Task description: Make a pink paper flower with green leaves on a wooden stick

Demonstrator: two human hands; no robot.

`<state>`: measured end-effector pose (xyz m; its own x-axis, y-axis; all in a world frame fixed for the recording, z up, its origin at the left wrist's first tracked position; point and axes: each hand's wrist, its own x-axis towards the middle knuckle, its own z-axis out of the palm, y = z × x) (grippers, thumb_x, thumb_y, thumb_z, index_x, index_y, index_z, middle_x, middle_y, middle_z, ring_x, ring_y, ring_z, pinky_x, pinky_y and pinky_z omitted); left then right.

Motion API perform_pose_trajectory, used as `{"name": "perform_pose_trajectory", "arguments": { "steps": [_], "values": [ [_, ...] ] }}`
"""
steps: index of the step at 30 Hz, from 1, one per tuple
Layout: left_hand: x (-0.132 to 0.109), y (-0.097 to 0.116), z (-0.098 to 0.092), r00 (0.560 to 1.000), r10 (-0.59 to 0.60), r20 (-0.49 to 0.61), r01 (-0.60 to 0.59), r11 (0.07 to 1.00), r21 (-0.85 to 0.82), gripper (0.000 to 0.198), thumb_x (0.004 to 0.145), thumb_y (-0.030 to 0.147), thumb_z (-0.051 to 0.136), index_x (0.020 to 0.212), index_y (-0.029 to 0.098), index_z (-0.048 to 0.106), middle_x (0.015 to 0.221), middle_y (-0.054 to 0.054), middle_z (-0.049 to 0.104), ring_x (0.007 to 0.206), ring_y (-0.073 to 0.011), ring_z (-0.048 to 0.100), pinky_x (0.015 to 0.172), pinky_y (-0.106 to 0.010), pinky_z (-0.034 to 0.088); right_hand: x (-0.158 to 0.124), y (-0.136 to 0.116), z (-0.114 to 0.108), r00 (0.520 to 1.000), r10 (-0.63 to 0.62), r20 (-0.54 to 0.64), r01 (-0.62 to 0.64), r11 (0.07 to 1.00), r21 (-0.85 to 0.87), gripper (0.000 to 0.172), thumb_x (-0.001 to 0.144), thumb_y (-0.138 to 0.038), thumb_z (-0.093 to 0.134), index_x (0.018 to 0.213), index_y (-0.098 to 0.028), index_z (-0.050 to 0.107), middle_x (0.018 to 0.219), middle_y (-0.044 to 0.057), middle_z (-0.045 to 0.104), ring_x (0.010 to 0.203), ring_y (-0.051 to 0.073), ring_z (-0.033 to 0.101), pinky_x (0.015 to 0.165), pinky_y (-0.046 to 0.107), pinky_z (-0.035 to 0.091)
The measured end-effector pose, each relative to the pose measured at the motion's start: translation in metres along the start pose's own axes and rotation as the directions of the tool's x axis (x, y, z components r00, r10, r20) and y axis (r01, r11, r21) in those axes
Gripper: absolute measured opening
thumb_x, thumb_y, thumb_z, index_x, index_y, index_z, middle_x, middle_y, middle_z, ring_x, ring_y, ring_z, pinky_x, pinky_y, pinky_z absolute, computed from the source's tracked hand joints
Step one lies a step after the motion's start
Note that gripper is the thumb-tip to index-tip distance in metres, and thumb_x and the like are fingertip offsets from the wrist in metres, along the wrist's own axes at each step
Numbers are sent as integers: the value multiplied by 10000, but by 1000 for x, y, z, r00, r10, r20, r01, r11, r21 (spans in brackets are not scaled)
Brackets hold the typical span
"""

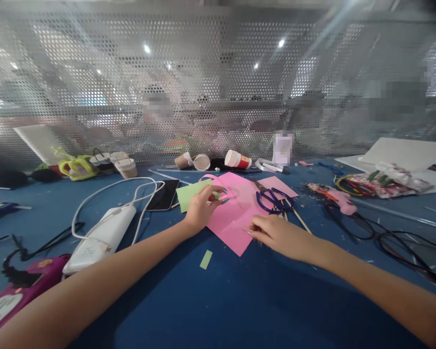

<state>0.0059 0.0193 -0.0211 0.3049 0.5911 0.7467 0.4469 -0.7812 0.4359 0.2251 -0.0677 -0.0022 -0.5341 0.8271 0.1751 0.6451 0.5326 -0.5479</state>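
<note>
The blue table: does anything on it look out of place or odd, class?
Yes, mildly. Toward the back of the blue table, a stack of paper cups lies on its side, though cups usually stand upright. Nearer, a green scrap lies loose, apart from the pink sheet.

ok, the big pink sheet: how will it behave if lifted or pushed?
Probably floppy: the pink sheet looks thin, like paper. Likely to slide easily when pushed, since it lies fairly flat on the table. The blue-handled scissors overlapping it may drag on its right side.
</note>
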Motion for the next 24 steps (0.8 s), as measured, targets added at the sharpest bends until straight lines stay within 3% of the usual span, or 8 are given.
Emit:
{"name": "perform_pose_trajectory", "arguments": {
  "steps": [3,6,10,13,17,20,24],
  "values": [
    [-1,1,-1,1000,22,-3,-23,999,-39,192,790,141,621,979,173,628,895,-30,649,673,-82,617,700,-254,564,7,8,4,989,142,-42,-109,891,440,221,893,-374,498,777,-187,520,632,2,609,424,96,526,403,236,405],
    [-2,2,0,1000,17,17,-15,991,-132,151,799,169,617,947,166,646,935,-55,660,768,-110,648,743,-278,570,11,16,11,973,216,-81,-110,742,662,309,794,-470,619,782,-173,538,621,-10,606,411,92,538,363,220,431],
    [-2,3,4,990,-129,59,142,918,-370,187,761,256,678,915,154,642,936,-71,687,776,-139,682,735,-302,585,11,20,17,962,254,-105,-98,674,732,343,754,-480,665,797,-154,567,618,-11,609,395,84,539,349,209,433],
    [-2,6,8,943,-283,175,330,730,-598,279,702,310,738,884,140,611,974,-92,696,760,-177,708,720,-327,600,9,20,17,964,245,-100,-90,658,747,328,783,-473,638,816,-153,574,628,-6,616,416,91,565,363,208,445],
    [-3,12,12,897,-306,319,438,520,-734,358,676,339,762,931,152,595,1038,-101,695,777,-204,717,780,-396,600,8,20,17,968,232,-99,-76,642,762,369,774,-510,631,834,-151,575,634,0,624,421,102,584,356,209,442],
    [-4,12,13,889,-310,337,453,499,-738,363,633,341,791,888,159,607,936,-66,716,733,-189,717,759,-382,606,8,21,17,966,240,-100,-78,633,770,394,752,-527,647,834,-147,581,625,-6,615,418,104,585,358,212,452],
    [-4,6,13,880,-346,326,471,541,-697,383,576,331,825,847,171,607,845,-32,715,716,-169,708,711,-340,609,8,22,17,962,258,-90,-90,610,787,367,745,-496,673,828,-152,575,629,-11,609,417,101,574,352,219,451]
  ]
}}
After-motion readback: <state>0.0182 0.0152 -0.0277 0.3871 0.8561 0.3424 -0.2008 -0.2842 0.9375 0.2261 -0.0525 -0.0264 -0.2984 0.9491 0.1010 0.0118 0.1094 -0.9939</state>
